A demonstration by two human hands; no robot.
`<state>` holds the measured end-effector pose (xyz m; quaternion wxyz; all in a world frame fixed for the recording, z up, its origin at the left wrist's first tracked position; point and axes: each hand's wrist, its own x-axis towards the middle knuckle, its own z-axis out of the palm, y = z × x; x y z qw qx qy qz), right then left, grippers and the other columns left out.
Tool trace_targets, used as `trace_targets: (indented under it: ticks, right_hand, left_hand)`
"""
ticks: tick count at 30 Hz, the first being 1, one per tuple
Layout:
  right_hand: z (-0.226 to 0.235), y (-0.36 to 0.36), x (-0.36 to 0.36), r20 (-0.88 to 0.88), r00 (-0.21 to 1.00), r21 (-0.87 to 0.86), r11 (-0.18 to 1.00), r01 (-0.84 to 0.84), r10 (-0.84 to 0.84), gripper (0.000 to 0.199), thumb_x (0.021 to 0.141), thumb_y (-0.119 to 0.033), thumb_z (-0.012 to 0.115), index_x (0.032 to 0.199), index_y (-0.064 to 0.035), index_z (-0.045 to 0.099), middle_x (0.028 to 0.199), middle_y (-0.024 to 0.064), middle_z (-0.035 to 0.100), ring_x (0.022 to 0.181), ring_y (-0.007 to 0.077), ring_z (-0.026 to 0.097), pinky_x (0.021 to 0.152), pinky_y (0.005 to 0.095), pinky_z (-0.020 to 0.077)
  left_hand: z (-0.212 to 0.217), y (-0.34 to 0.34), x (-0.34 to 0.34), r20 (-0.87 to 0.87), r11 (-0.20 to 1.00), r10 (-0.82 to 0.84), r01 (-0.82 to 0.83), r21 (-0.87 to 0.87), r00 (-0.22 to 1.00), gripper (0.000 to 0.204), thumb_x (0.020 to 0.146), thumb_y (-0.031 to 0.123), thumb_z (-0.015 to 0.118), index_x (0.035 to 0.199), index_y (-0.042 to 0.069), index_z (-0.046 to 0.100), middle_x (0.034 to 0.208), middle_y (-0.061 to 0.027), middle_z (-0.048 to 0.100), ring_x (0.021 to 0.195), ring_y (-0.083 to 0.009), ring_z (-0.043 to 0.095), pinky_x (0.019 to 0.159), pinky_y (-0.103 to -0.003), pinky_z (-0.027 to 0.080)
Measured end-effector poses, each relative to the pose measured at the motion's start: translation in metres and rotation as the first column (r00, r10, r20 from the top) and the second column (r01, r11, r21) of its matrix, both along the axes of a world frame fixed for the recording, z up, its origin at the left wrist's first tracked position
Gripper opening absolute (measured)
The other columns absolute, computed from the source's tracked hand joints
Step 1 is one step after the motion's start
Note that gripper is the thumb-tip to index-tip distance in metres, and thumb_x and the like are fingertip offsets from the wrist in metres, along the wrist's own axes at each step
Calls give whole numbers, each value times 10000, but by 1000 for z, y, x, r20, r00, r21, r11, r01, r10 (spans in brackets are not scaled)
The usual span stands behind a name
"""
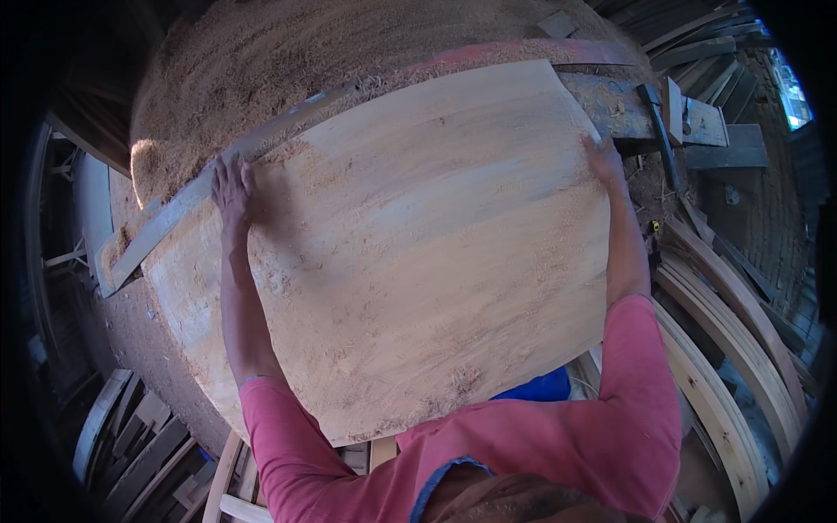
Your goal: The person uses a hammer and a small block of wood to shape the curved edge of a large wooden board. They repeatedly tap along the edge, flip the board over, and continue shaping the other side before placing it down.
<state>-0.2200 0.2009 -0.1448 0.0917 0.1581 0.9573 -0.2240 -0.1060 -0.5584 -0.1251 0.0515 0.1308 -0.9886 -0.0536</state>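
Observation:
A large pale wooden panel [436, 253] fills the middle of the view, strewn with wood shavings and sawdust. My left hand [232, 193] is at its far left edge, fingers bent over the rim. The panel's right edge is gripped by my right hand [602, 161], with the thumb on top and the other fingers mostly hidden beneath. Both arms are stretched out, in pink sleeves, and the near edge of the panel lies close to my body.
Beyond the panel is a thick heap of sawdust [253, 78]. A grey plank [161, 240] runs along the far left. A hammer-like tool [660, 131] rests on the bench at right. Curved timbers [719, 349] stand at right, wood offcuts [144, 436] at lower left. Something blue [540, 386] shows beneath.

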Motion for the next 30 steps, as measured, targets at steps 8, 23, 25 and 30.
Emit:
trace_targets:
  ticks: [8, 23, 25, 30]
  right_hand:
    - [-1, -1, 34, 126, 987, 124, 989, 83, -99, 783, 907, -670, 557, 1255, 32, 567, 1195, 326, 646, 1177, 476, 607, 987, 516, 467]
    - [-40, 36, 7, 83, 996, 218, 975, -45, 28, 845, 982, -699, 364, 1290, 58, 579, 1268, 291, 601, 1220, 450, 543, 1064, 508, 376]
    - [-35, 41, 5, 172, 985, 199, 979, -47, 13, 854, 982, -703, 350, 1321, 49, 569, 1313, 289, 581, 1261, 447, 517, 1086, 507, 355]
    - [-37, 51, -23, 253, 965, 102, 991, -90, 62, 869, 987, -690, 377, 1336, 85, 552, 1322, 295, 584, 1287, 409, 525, 1091, 472, 363]
  left_hand:
    - [-28, 144, -146, 178, 994, -88, 98, -50, 980, 619, 1005, 583, 391, 1447, 159, 484, 1414, -259, 524, 1330, -477, 454, 1117, -631, 274]
    - [-6, 108, -91, -231, 950, 10, 63, 306, 973, 710, 948, 594, 446, 1490, 137, 439, 1572, -355, 265, 1497, -516, 166, 1225, -585, 90]
    - [4, 62, -43, -35, 988, 107, -102, 115, 994, 734, 968, 540, 466, 1568, 150, 306, 1602, -346, 195, 1519, -498, 85, 1232, -565, 57]
    - [27, -16, 47, 81, 987, 153, -157, 39, 985, 661, 1000, 480, 451, 1569, 164, 336, 1609, -316, 219, 1520, -454, 150, 1236, -523, 91]
